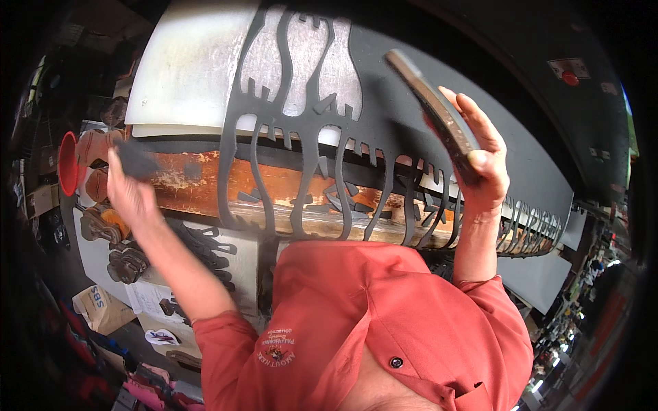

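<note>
My right hand (488, 164) is raised at the right, its fingers and thumb closed round the side of a narrow, curved cutting die (439, 103) with a worn brown edge. On the left, my left hand (130, 195) grips a dark flat piece (139, 163); both are smeared by motion, so the piece's outline is unclear. Between my hands stretches a dark sheet (308, 130) with rows of sole-shaped cut-outs, leaving thin curved strips. Small dark scraps (339, 202) lie beneath and among those strips.
Under the sheet are a white board (185, 82) and a scratched wooden surface (185, 181). A dark machine panel carries a red button (570, 77) at upper right. Left stand a red round object (68, 163), stacked dark shapes (128, 264) and a brown package (103, 309).
</note>
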A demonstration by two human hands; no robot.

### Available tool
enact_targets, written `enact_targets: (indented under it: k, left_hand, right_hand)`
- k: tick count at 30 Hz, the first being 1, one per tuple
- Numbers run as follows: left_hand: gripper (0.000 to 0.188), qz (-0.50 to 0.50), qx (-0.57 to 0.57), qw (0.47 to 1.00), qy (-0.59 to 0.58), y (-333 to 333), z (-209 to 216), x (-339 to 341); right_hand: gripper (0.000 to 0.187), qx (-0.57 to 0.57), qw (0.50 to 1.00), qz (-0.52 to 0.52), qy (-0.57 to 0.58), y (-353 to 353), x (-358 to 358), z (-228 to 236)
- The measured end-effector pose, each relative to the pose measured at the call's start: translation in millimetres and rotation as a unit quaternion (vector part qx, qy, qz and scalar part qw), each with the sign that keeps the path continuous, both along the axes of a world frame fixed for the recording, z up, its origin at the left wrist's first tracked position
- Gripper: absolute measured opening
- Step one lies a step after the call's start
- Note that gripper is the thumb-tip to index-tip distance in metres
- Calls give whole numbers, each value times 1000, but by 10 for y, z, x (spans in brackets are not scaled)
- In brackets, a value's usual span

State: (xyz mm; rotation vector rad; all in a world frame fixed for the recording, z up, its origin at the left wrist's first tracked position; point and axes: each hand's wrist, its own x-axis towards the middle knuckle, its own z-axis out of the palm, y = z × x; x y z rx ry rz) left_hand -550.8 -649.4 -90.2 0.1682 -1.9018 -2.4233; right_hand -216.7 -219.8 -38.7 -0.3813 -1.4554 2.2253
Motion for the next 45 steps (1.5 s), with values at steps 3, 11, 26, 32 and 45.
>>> enact_targets:
  k: [3, 11, 26, 32, 45]
  left_hand:
    - [30, -46, -124, 989, -72, -1075, -51, 267]
    - [40, -19, -489, 871, -43, -1740, -70, 728]
    - [64, -472, -416, 562, 537, 3341, -283, 1046]
    - [46, -608, -188, 572, 518, 2421, -189, 1729]
    - [30, -418, -270, 814, 300, 2025, 145, 1368]
  right_hand:
    - [73, 347, 932, -53, -93, 81, 110, -108]
    - [85, 552, 776, -143, -268, -61, 75, -634]
    - [76, 565, 750, -203, -278, 147, 377, -548]
    - [73, 586, 720, -204, -311, 218, 397, -584]
    - [73, 755, 636, 147, -54, 559, -328, 246]
